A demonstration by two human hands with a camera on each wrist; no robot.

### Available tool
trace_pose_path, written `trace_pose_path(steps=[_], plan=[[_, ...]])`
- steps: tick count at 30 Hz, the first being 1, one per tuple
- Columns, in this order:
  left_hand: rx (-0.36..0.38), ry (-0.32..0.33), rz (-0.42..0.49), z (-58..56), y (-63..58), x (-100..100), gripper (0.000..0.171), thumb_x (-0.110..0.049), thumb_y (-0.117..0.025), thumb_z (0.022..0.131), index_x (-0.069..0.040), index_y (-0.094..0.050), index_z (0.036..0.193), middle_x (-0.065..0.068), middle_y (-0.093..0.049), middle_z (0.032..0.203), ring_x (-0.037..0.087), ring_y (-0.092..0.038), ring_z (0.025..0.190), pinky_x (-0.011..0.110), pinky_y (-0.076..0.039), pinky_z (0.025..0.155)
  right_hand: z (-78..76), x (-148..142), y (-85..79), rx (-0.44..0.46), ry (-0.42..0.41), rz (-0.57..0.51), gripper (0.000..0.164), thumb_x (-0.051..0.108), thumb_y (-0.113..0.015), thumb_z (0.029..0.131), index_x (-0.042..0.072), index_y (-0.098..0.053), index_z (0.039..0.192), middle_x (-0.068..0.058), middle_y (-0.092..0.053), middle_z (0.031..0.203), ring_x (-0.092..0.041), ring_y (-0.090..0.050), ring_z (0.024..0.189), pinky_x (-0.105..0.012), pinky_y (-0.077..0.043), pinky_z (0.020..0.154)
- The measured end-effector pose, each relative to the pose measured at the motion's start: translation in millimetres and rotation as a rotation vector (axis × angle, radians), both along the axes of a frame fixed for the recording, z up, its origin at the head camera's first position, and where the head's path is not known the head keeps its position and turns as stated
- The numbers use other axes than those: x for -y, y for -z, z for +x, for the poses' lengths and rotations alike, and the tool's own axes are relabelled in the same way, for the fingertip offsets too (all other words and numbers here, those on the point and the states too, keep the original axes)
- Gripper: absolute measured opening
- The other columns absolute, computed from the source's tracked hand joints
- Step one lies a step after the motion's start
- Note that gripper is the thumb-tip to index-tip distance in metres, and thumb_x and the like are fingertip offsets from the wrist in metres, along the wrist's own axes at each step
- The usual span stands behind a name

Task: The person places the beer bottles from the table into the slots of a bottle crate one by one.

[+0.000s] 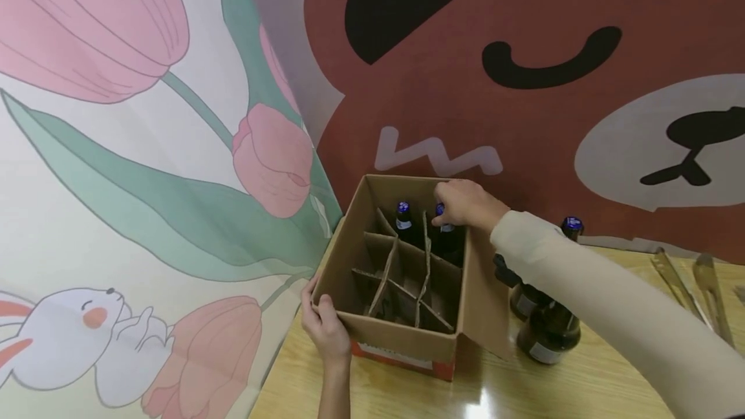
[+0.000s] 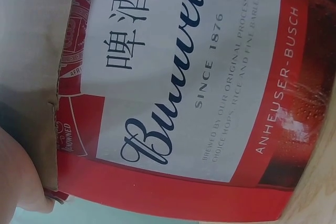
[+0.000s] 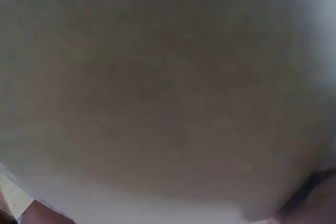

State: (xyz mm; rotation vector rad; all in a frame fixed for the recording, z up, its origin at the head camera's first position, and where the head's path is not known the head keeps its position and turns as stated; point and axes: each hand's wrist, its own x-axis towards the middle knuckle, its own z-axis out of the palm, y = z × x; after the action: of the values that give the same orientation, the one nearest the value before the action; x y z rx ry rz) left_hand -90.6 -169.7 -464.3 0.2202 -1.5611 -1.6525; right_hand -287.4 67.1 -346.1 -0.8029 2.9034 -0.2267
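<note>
An open cardboard beer box (image 1: 401, 325) with cardboard dividers (image 1: 427, 264) stands on the table. My left hand (image 1: 328, 328) grips its near left corner, thumb over the rim; the box's red and white printed side (image 2: 173, 87) fills the left wrist view. At the far right compartment my right hand (image 1: 468, 202) pinches the blue-capped neck of a dark beer bottle (image 1: 447, 231), whose lower part is hidden in the box. Another beer bottle (image 1: 403, 218) stands in the compartment to its left. A blurred brownish surface covers most of the right wrist view, hiding the fingers there.
Several dark bottles (image 1: 547, 335) stand right of the box, partly behind the right sleeve (image 1: 605, 296). A box flap (image 1: 485, 302) sticks out toward them. Long thin brownish objects (image 1: 712, 296) lie at the table's right. Printed walls (image 1: 524, 128) rise behind and left.
</note>
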Motion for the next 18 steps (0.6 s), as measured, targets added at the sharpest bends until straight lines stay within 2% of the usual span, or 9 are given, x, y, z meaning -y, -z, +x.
trace_pose_path(steps=[2, 4, 5, 8, 14, 16, 18], plan=[[-0.002, -0.001, -0.001, 0.7, 0.7, 0.4, 0.038, -0.006, -0.042, 0.094, -0.001, -0.064, 0.124, 0.018, -0.066, 0.113, 0.035, -0.062, 0.099, 0.036, -0.055, 0.080, 2.6, 1.1, 2.4, -0.018, -0.019, 0.069, 0.037, 0.039, -0.081, 0.082, 0.015, -0.055, 0.072, 0.003, -0.044, 0.061, -0.014, -0.038, 0.057, -0.034, -0.037, 0.061], [-0.008, 0.001, -0.005, 1.0, 0.9, 0.1, 0.037, -0.007, -0.042, 0.095, 0.000, -0.063, 0.124, 0.020, -0.066, 0.111, 0.036, -0.063, 0.097, 0.036, -0.055, 0.079, 5.1, 1.1, 4.5, -0.027, -0.038, 0.122, 0.034, 0.039, -0.081, 0.081, 0.015, -0.058, 0.077, 0.003, -0.051, 0.064, -0.014, -0.046, 0.060, -0.041, -0.045, 0.081], [-0.009, 0.001, -0.008, 1.0, 0.7, -0.1, 0.037, -0.007, -0.042, 0.095, 0.001, -0.063, 0.124, 0.020, -0.066, 0.111, 0.036, -0.063, 0.097, 0.036, -0.055, 0.078, 5.9, 0.8, 5.5, -0.029, -0.050, 0.144, 0.034, 0.039, -0.081, 0.081, 0.014, -0.058, 0.078, 0.003, -0.053, 0.064, -0.015, -0.049, 0.060, -0.046, -0.044, 0.091], [-0.006, -0.010, -0.009, 2.3, -0.1, -0.6, 0.036, -0.006, -0.042, 0.095, 0.001, -0.063, 0.123, 0.021, -0.066, 0.109, 0.037, -0.063, 0.095, 0.036, -0.055, 0.077, 7.4, 2.2, 7.2, -0.037, -0.094, 0.180, 0.033, 0.036, -0.082, 0.081, 0.013, -0.058, 0.080, 0.003, -0.056, 0.065, -0.016, -0.055, 0.064, -0.054, -0.033, 0.103], [-0.004, -0.028, 0.016, 5.0, -2.9, -0.7, 0.036, -0.006, -0.041, 0.094, 0.001, -0.064, 0.121, 0.021, -0.066, 0.108, 0.037, -0.063, 0.094, 0.035, -0.055, 0.076, 7.7, 5.8, 8.2, -0.064, -0.111, 0.202, 0.026, 0.030, -0.079, 0.085, 0.013, -0.061, 0.078, 0.003, -0.058, 0.063, -0.017, -0.057, 0.064, -0.047, -0.041, 0.087], [0.000, -0.016, 0.015, 4.8, -3.3, -0.9, 0.036, -0.006, -0.041, 0.095, 0.002, -0.064, 0.122, 0.021, -0.066, 0.108, 0.037, -0.062, 0.095, 0.035, -0.055, 0.077, 7.6, 5.5, 8.8, -0.065, -0.090, 0.209, 0.022, 0.024, -0.076, 0.087, 0.012, -0.061, 0.077, 0.001, -0.056, 0.062, -0.017, -0.055, 0.062, -0.043, -0.045, 0.078], [0.002, -0.005, 0.015, 4.4, -3.7, -1.1, 0.036, -0.006, -0.042, 0.095, 0.002, -0.063, 0.122, 0.021, -0.066, 0.109, 0.037, -0.062, 0.096, 0.036, -0.055, 0.077, 8.2, 4.9, 8.9, -0.059, -0.066, 0.188, 0.015, 0.017, -0.072, 0.090, 0.010, -0.062, 0.081, -0.002, -0.054, 0.063, -0.017, -0.051, 0.059, -0.038, -0.044, 0.064]])
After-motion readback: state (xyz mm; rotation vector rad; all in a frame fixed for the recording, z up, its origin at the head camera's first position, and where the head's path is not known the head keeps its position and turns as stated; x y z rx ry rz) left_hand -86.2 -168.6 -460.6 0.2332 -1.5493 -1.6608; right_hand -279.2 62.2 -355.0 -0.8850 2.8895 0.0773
